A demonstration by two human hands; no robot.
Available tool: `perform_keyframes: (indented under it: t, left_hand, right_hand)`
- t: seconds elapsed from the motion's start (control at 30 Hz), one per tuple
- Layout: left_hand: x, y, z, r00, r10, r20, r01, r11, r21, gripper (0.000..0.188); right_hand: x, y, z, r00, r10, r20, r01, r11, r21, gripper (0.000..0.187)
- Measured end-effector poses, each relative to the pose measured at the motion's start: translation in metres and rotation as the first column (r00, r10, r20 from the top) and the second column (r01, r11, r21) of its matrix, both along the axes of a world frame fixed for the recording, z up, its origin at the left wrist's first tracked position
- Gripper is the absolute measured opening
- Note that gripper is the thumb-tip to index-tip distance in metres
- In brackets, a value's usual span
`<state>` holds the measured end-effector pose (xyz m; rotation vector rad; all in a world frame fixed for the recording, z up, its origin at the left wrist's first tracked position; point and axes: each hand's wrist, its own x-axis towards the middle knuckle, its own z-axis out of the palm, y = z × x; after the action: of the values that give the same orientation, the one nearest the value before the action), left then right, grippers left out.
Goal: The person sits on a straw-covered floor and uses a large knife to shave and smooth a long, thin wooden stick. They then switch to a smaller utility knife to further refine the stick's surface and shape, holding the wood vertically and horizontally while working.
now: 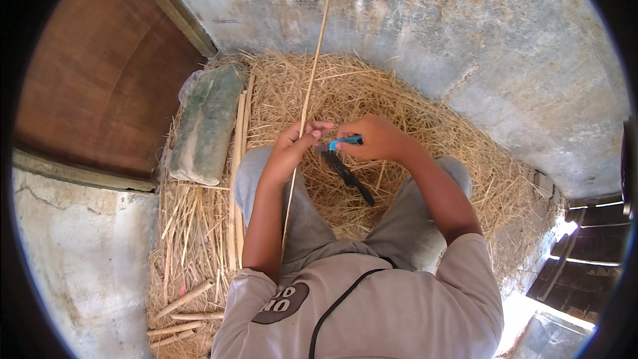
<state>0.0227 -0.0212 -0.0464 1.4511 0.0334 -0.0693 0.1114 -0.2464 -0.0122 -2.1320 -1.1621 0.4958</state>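
Straw [392,103] leaves room ahead of the hands up to the stained wall [425,20]; a wrapped bundle [208,123] bounds the left. The left hand [291,148], fingers bent, pinches a long thin strip [319,46] slanting over the left thigh [309,216]; the right hand [376,138], knuckles up, grips a blue tool [344,141] nearby.

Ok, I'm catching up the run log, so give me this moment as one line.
left hand: holds stick | right hand: holds blue tool | black tool: between legs | straw: below
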Motion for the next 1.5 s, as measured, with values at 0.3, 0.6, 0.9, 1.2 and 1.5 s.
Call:
perform_keyframes:
  t: [0.3,0.6,0.9,1.2,1.5]
  left_hand:
    - [0.001,0.000,-0.006,0.980,-0.061,-0.191,0.036,0.991,-0.131,0.016]
    - [-0.002,0.012,-0.024,0.980,-0.139,-0.140,0.073,0.915,-0.397,0.009]
    - [-0.009,-0.001,-0.010,0.993,-0.047,-0.109,0.023,0.975,-0.219,0.036]
    - [-0.018,0.004,-0.005,0.999,-0.031,-0.020,0.023,0.944,-0.330,0.038]
    - [-0.016,-0.005,-0.007,0.992,0.123,-0.033,-0.125,0.990,-0.066,0.026]
  right_hand:
    - [0.001,-0.005,-0.003,0.985,0.018,-0.174,0.013,0.984,0.176,0.026]
    - [0.003,-0.012,-0.002,0.968,-0.019,-0.249,0.080,0.968,0.239,0.027]
    - [0.003,-0.017,-0.001,0.916,0.006,-0.400,0.119,0.951,0.286,0.023]
    - [0.006,-0.025,0.005,0.906,-0.105,-0.409,0.231,0.934,0.273,0.020]
    - [0.011,-0.020,-0.004,0.849,-0.234,-0.474,0.386,0.887,0.252,0.025]
